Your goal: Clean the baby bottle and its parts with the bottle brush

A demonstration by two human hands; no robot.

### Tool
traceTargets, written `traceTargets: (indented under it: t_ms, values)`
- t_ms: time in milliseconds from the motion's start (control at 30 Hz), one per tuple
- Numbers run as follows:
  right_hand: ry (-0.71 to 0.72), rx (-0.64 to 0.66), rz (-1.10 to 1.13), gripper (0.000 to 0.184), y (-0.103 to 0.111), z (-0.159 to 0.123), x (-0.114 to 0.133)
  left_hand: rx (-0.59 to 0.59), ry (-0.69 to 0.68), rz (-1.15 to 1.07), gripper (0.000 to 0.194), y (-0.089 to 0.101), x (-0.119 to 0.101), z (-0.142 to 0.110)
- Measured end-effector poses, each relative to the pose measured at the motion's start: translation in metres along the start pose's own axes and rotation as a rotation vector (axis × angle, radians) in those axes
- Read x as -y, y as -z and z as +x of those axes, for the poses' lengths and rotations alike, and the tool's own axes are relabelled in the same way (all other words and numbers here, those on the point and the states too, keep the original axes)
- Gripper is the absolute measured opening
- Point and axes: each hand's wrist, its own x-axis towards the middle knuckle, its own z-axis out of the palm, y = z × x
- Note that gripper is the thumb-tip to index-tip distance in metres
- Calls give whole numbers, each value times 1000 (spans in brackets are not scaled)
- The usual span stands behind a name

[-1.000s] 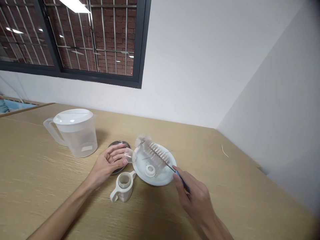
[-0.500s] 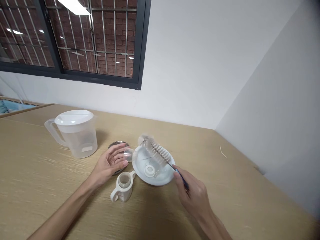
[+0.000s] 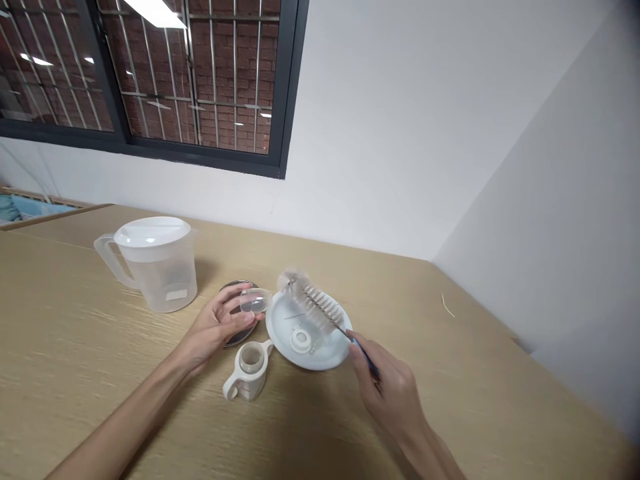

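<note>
My left hand (image 3: 225, 319) holds a small clear plastic cap (image 3: 254, 301) between thumb and fingers, over a dark round dish (image 3: 241, 333) with a shiny rim. In my right hand (image 3: 387, 380) is a bottle brush (image 3: 317, 303), gripped by its blue handle. Its pale bristles lie above a white bowl (image 3: 333, 357), pointing up and left, and are apart from the cap. Inside the bowl sits a white ring-shaped piece (image 3: 301, 341). Just in front of my left hand stands a white two-handled bottle (image 3: 250, 373) with its mouth uncovered.
A translucent lidded pitcher (image 3: 163, 270) stands on the wooden table (image 3: 450, 387) at the left. A thin pale strip (image 3: 447, 305) lies on the right side. Behind the table are a white wall (image 3: 370, 133) and a barred window (image 3: 200, 80).
The clear cap has turned and tilted in my left hand, rising slightly. My right hand and the brush stay nearly in place. The whole view has shifted a little.
</note>
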Motion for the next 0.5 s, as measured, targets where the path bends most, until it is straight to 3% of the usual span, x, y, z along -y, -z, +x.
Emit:
traceTargets:
  t_ms: [133,300,500]
  values:
    - [74,28,62,27,2,2,10,-76,9,-7,46,0,0,1]
    - [44,66,41,23,-1,0,8,-34,-62,64,62,1,2,3]
    - [-24,8,-17,21,-1,-1,2,-100,-85,187,70,2,8,6]
